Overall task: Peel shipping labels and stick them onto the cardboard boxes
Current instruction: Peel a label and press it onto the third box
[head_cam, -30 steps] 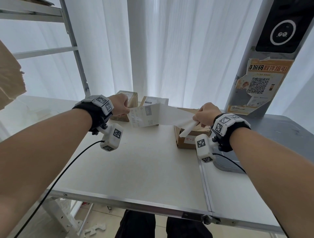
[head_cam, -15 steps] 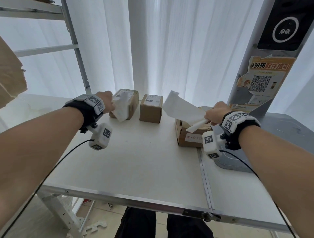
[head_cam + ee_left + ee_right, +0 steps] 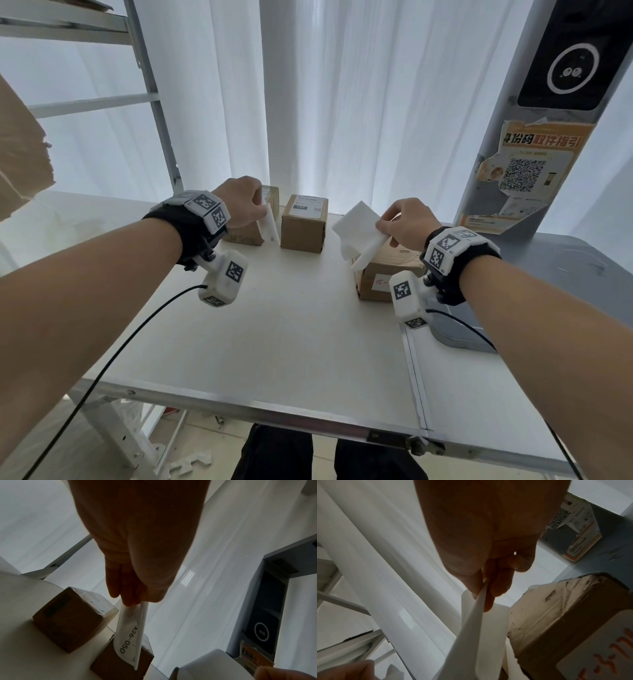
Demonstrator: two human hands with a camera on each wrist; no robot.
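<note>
The left hand (image 3: pixel 239 202) pinches the peeled label (image 3: pixel 130 635) by its top edge between thumb and fingertips; the label hangs down, slightly curled, with the print "A26-050" readable in the left wrist view. It hangs between two small boxes at the far side of the table (image 3: pixel 274 342): the left box (image 3: pixel 245 236), just behind the hand, and the middle box (image 3: pixel 303 229) at about 3 o'clock from the hand, which already carries a label on top. The right hand (image 3: pixel 407 222) pinches the white backing sheet (image 3: pixel 356 226) above the larger box (image 3: pixel 387 274) at the right.

The step in hand is, I judge, to stick the label on the left box. To do it well, keep the sticky side away from the fingers and from the label's own curl, so that it does not fold on itself. Bring the free lower edge to the top face first, square to the box edges, then lower the rest gradually and smooth outward to avoid bubbles. The right hand can put the backing aside and then hold the box steady.
</note>
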